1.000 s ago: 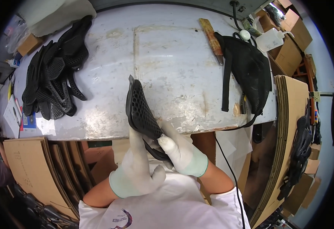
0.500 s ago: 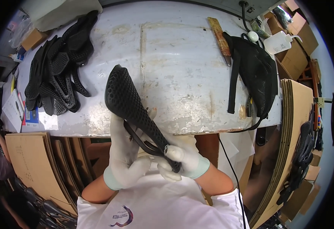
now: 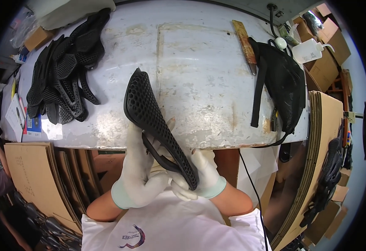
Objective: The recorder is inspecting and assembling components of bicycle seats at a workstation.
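Gloved hands with a black honeycomb saddle pad (image 3: 155, 111), centre of the frame. The pad stands obliquely, its broad end toward the upper centre above the near edge of the counter (image 3: 199, 104) and its narrow end at lower centre, before the shirt (image 3: 187, 221). The left hand (image 3: 137, 171) has its fingers extended upward behind the pad, with the thumb apart from it; whether they close on the pad cannot be told. The right hand (image 3: 210, 175) curls its fingers around the narrow end, thumb raised beside it.

Compared with half a second earlier, the broad end lies slightly farther right in the frame, and the right thumb, formerly pressed on the narrow part, is now lifted clear of it. The pile of black perforated pads (image 3: 68, 62), upper left, keeps its arrangement, as does the black fabric pouch (image 3: 281, 83) beside a rust-stained flat blade (image 3: 245, 46), upper right.

Markings: the shirt bears inverted dark lettering inside a purple-and-red curved emblem, lower centre; the white squeeze bottle (image 3: 307, 52), upper right, carries dark handwritten characters; the cardboard sheets (image 3: 28, 180), lower left, show faint printing; the blue printed sheet (image 3: 34, 124), left, is too small to read.
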`<action>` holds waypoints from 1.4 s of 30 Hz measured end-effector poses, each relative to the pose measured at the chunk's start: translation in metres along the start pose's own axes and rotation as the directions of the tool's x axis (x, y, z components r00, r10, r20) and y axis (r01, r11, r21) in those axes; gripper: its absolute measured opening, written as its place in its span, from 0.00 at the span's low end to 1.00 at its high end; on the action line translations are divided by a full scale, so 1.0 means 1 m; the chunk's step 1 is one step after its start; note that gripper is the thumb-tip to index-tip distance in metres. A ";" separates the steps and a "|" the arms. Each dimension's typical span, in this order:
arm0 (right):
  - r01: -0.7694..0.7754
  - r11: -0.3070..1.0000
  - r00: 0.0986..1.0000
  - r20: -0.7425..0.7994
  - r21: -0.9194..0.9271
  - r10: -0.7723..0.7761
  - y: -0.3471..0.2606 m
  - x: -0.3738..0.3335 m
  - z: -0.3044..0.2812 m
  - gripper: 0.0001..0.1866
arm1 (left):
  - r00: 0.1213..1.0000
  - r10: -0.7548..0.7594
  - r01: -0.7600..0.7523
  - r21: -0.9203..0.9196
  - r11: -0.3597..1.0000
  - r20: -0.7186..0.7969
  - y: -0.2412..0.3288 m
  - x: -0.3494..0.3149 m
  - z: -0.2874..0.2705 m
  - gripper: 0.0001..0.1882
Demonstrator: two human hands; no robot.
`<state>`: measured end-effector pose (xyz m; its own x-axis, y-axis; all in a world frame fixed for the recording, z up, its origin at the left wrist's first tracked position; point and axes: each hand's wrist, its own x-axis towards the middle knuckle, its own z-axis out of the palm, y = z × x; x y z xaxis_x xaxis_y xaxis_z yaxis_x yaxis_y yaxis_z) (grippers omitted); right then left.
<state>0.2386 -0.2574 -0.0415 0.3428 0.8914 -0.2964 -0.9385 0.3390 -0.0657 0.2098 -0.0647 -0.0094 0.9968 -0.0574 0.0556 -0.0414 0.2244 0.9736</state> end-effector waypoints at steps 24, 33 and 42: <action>0.018 0.975 0.995 -0.092 -0.223 -0.040 0.006 0.011 0.007 0.43 | 0.961 -0.213 0.173 -0.217 0.961 -0.179 0.006 -0.004 0.008 0.46; 0.089 0.870 0.976 -0.133 -0.485 -0.174 0.022 0.009 0.016 0.37 | 0.933 -0.216 0.142 -0.258 0.956 -0.287 -0.004 -0.001 0.011 0.36; 0.047 0.828 0.995 -0.044 -0.559 -0.087 0.017 0.001 -0.007 0.34 | 0.915 -0.363 0.377 0.052 0.925 -0.175 0.013 -0.004 0.000 0.35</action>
<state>0.2229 -0.2531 -0.0495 0.4207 0.8444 -0.3317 -0.7840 0.1544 -0.6013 0.2051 -0.0614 0.0029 0.9394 0.0358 -0.3410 0.3335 0.1351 0.9330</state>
